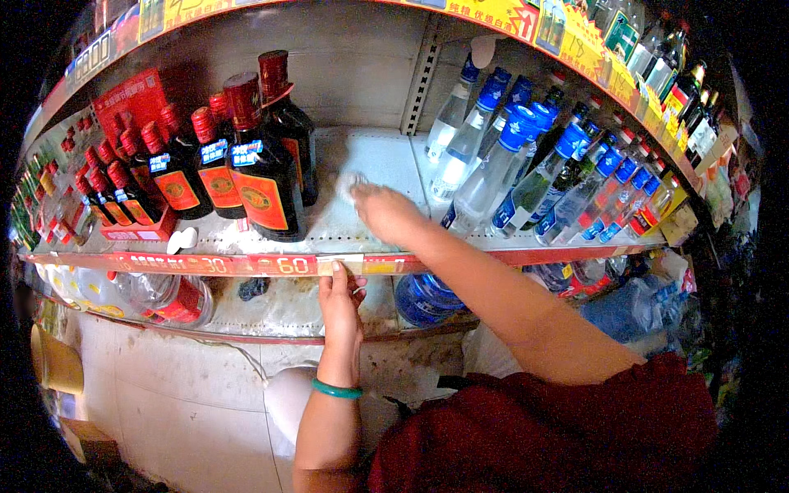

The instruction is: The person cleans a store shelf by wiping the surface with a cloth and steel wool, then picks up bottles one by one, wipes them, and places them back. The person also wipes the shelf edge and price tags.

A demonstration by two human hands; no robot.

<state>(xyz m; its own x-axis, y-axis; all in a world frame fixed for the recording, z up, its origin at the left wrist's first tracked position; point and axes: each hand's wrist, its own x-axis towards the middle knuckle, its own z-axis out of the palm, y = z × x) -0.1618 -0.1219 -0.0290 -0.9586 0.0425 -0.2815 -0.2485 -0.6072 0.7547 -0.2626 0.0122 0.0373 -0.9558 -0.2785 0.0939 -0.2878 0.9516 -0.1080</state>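
My right hand presses a small whitish cloth or wad on the metal shelf, between two groups of bottles; blur hides its exact grip. Below it, my left hand rests its thumb against the shelf's front price strip, its other fingers curled at the edge. A green bangle circles the left wrist. Dark bottles with orange labels stand left of my right hand. To its right stand clear glass bottles with blue caps.
Small red-capped bottles fill a red carton at the left. Two white round objects lie near the shelf edge. Large plastic bottles lie on the shelf below. An upper shelf edge with yellow labels curves overhead.
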